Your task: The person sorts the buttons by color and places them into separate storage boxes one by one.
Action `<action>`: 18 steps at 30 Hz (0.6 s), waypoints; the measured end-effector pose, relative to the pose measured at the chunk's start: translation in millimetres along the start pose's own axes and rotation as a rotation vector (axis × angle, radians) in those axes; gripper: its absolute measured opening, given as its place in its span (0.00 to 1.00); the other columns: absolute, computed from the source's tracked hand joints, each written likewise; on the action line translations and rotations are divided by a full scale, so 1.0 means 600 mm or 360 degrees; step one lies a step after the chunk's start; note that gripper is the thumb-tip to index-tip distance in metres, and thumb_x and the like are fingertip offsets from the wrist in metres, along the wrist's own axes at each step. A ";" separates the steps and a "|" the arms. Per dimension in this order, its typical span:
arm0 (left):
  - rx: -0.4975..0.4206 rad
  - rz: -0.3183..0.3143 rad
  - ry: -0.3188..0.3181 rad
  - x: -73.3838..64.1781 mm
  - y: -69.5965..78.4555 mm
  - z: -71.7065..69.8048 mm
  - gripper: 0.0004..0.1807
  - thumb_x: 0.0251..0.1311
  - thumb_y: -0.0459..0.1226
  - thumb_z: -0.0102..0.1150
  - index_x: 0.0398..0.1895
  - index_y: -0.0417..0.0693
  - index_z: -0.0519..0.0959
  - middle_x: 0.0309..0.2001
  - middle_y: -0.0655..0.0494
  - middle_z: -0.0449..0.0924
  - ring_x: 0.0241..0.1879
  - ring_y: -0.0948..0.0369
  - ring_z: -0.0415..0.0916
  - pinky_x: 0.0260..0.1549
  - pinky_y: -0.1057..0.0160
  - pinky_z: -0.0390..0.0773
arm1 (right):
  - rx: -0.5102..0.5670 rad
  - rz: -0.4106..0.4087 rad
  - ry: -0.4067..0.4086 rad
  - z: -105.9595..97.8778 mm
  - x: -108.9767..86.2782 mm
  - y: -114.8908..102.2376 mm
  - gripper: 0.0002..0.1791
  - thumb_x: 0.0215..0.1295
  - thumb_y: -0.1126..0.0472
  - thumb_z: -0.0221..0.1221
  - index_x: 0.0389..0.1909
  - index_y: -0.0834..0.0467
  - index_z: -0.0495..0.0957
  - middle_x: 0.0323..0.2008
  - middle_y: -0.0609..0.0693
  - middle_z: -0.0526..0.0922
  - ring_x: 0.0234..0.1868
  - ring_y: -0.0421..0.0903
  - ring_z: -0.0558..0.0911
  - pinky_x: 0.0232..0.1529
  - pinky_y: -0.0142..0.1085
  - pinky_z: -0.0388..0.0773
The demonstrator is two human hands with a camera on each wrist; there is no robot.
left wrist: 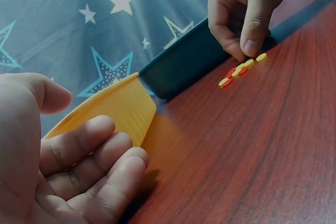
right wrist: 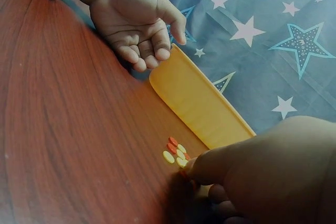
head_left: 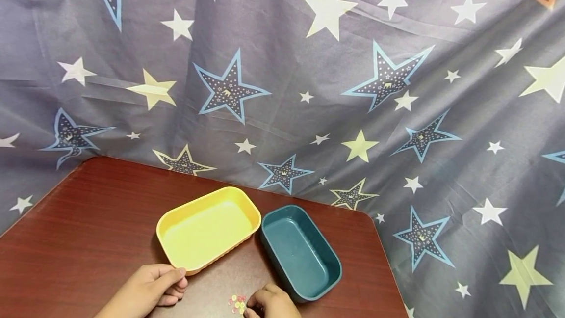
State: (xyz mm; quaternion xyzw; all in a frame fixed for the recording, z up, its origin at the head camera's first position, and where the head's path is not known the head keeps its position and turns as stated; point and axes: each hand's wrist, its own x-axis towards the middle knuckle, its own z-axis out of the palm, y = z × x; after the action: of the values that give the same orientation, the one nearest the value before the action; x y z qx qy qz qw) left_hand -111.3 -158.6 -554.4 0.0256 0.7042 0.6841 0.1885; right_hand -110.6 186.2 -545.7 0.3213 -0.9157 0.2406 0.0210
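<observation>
A cluster of small round red and yellow discs (left wrist: 261,56) lies on the table, too small to tell their exact kind. My right hand (head_left: 274,302) is over the cluster's edge, thumb and fingers bent down close together. In the right wrist view its fingertip meets a yellow disc (right wrist: 182,162); whether it pinches one is hidden. Beside the near corner of the yellow tray (head_left: 207,229) is my left hand (head_left: 152,286), fingers loosely curled and thumb apart, holding nothing. Contact with the tray's rim cannot be made out. Right of it stands a dark teal tray (head_left: 304,254).
Both trays stand on a reddish-brown wooden table (head_left: 101,210), nearly touching at their corners, with bare insides. Behind the table's far edge hangs a grey cloth (head_left: 282,23) printed with stars, continuing along the right side.
</observation>
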 end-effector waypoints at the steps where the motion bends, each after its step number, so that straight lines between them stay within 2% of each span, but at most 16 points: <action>1: 0.0016 0.0012 0.0000 -0.001 0.000 0.001 0.24 0.79 0.48 0.55 0.43 0.31 0.84 0.39 0.47 0.87 0.36 0.62 0.85 0.39 0.64 0.89 | -0.0013 -0.0033 0.0023 0.002 -0.001 0.002 0.05 0.64 0.55 0.71 0.30 0.45 0.84 0.28 0.33 0.74 0.31 0.21 0.66 0.32 0.12 0.63; 8: 0.0057 0.0026 0.0023 -0.003 0.000 0.005 0.23 0.79 0.46 0.54 0.44 0.32 0.84 0.39 0.48 0.87 0.37 0.63 0.86 0.39 0.65 0.89 | -0.0020 -0.0186 0.0161 0.012 -0.012 0.016 0.04 0.67 0.55 0.70 0.31 0.45 0.86 0.28 0.34 0.75 0.32 0.21 0.67 0.34 0.10 0.62; 14: 0.0033 -0.0014 0.0079 -0.002 -0.001 0.004 0.25 0.79 0.49 0.54 0.44 0.32 0.84 0.39 0.47 0.87 0.37 0.62 0.86 0.40 0.65 0.89 | -0.0005 -0.0356 0.0295 0.028 -0.015 0.027 0.05 0.62 0.56 0.75 0.34 0.46 0.88 0.28 0.38 0.78 0.32 0.24 0.69 0.39 0.09 0.62; 18: 0.0008 0.0006 0.0096 0.001 -0.002 0.002 0.25 0.79 0.49 0.54 0.45 0.31 0.84 0.41 0.45 0.87 0.39 0.61 0.87 0.40 0.64 0.89 | -0.0023 -0.0377 0.0348 0.032 -0.013 0.027 0.05 0.60 0.54 0.76 0.31 0.44 0.87 0.27 0.37 0.77 0.31 0.23 0.67 0.38 0.10 0.61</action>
State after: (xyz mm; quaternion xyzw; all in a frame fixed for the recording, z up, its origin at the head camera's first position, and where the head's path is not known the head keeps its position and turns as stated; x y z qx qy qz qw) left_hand -111.2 -157.1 -555.6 0.0067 0.7112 0.6831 0.1658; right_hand -112.1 193.0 -571.1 0.3987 -0.8654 0.2633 0.1511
